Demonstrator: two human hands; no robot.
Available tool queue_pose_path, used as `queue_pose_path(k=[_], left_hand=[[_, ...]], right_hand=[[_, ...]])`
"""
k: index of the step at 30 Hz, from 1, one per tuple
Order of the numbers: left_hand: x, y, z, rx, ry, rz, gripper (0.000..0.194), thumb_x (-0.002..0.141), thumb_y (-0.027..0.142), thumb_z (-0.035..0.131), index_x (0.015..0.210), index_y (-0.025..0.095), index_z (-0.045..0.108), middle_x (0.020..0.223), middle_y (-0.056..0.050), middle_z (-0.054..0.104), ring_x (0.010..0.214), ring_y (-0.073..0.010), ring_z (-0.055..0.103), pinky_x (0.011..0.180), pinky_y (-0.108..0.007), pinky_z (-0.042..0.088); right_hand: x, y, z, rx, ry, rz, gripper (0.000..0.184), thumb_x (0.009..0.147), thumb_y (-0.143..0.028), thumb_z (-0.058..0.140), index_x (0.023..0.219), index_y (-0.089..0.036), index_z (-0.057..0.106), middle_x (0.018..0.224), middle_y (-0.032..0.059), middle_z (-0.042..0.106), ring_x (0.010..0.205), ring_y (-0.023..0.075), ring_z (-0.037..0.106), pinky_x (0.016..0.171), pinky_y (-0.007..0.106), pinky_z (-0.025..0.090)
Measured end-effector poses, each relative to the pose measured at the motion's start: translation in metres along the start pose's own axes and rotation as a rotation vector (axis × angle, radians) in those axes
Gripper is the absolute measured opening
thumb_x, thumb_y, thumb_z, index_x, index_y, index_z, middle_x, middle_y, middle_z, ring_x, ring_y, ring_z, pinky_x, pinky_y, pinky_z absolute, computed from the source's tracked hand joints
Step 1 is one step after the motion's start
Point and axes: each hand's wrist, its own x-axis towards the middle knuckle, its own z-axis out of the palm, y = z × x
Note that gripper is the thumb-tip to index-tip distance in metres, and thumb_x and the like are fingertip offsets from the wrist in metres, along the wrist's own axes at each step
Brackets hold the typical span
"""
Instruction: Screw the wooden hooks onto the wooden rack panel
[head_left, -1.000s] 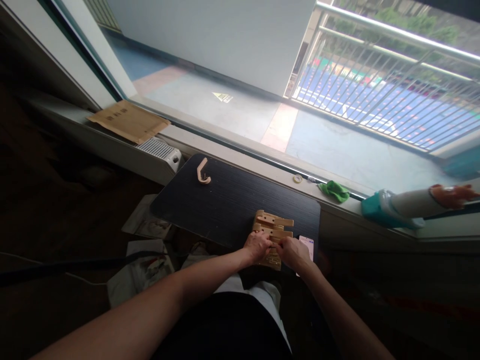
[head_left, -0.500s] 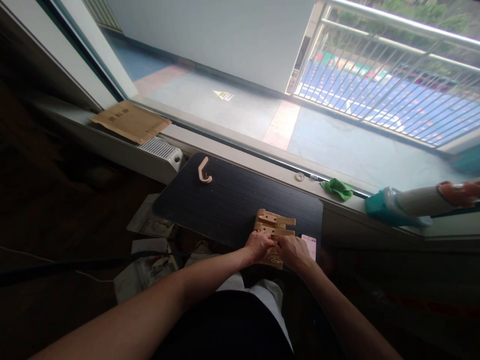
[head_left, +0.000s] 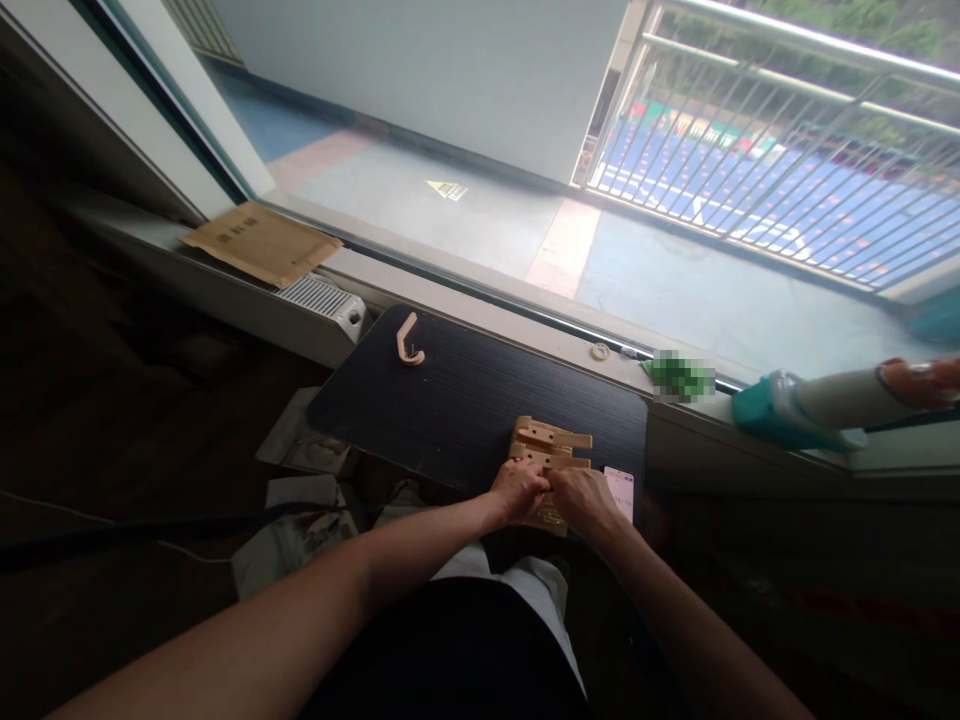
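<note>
A light wooden block (head_left: 556, 519) lies near the front edge of the dark table, with slim wooden strips (head_left: 564, 439) across its top. Dark holes dot these strips. My left hand (head_left: 519, 489) grips the block from the left, its fingers curled over a strip. From the right, my right hand (head_left: 583, 496) meets it, with fingers closed in a pinch beside the left fingertips. Whatever is between the right fingers is hidden. Small shiny golden bits, too small to name, show on the near part of the block.
On the black table (head_left: 465, 400) lies a hook-shaped wooden piece (head_left: 406, 342) at the far left. A lit phone (head_left: 620, 490) is just right of my right hand. The windowsill holds a tape roll (head_left: 600, 352), a blurred green cloth (head_left: 679, 376), a teal container (head_left: 765, 405) and a brown envelope (head_left: 262, 243).
The view has shifted slightly. Both hands stay at the block, with the right hand turned a little at the wrist and its knuckles higher. The block and the hook-shaped piece stay put.
</note>
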Motion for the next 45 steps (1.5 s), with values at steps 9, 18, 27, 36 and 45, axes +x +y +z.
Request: queue_pose_path(k=[9, 18, 27, 36, 45], left_hand=[[0.0, 0.0, -0.004, 0.032, -0.009, 0.01, 0.011, 0.075, 0.024, 0.057, 0.079, 0.021, 0.067, 0.09, -0.003, 0.063, 0.086, -0.0194, 0.056, 0.071, -0.029, 0.043], [0.0, 0.001, -0.004, 0.018, 0.006, 0.016, 0.013, 0.077, 0.024, 0.055, 0.082, 0.02, 0.067, 0.088, -0.004, 0.063, 0.086, -0.0203, 0.056, 0.072, -0.031, 0.043], [-0.001, 0.001, -0.005, 0.003, 0.001, 0.007, 0.014, 0.077, 0.027, 0.056, 0.08, 0.021, 0.069, 0.088, -0.004, 0.063, 0.087, -0.02, 0.055, 0.073, -0.031, 0.043], [0.0, 0.001, -0.002, 0.008, -0.001, 0.017, 0.015, 0.078, 0.027, 0.055, 0.083, 0.022, 0.068, 0.088, -0.004, 0.063, 0.087, -0.0213, 0.055, 0.073, -0.032, 0.043], [0.0, 0.0, -0.002, 0.032, 0.001, 0.018, 0.014, 0.076, 0.025, 0.056, 0.082, 0.022, 0.069, 0.09, -0.004, 0.063, 0.088, -0.0205, 0.055, 0.074, -0.031, 0.043]], right_hand=[[-0.01, 0.016, 0.005, 0.087, -0.036, 0.188, 0.026, 0.081, -0.035, 0.046, 0.096, -0.022, 0.064, 0.093, 0.0074, 0.068, 0.087, 0.021, 0.062, 0.069, 0.029, 0.042], [-0.008, 0.005, -0.001, 0.014, 0.007, -0.011, 0.023, 0.084, -0.02, 0.042, 0.089, -0.02, 0.064, 0.09, 0.0064, 0.068, 0.086, 0.0181, 0.062, 0.07, 0.025, 0.04], [-0.012, -0.004, -0.004, 0.048, 0.028, 0.191, 0.027, 0.086, -0.031, 0.041, 0.086, -0.019, 0.065, 0.086, 0.0079, 0.068, 0.08, 0.0191, 0.063, 0.066, 0.026, 0.042], [-0.01, -0.004, -0.007, -0.079, -0.012, -0.036, 0.026, 0.084, -0.015, 0.041, 0.086, -0.016, 0.067, 0.085, 0.0093, 0.069, 0.078, 0.0199, 0.063, 0.066, 0.027, 0.043], [-0.012, 0.004, -0.005, 0.001, -0.013, 0.143, 0.024, 0.084, -0.027, 0.044, 0.089, -0.02, 0.066, 0.09, 0.0081, 0.068, 0.084, 0.0201, 0.063, 0.069, 0.027, 0.043]])
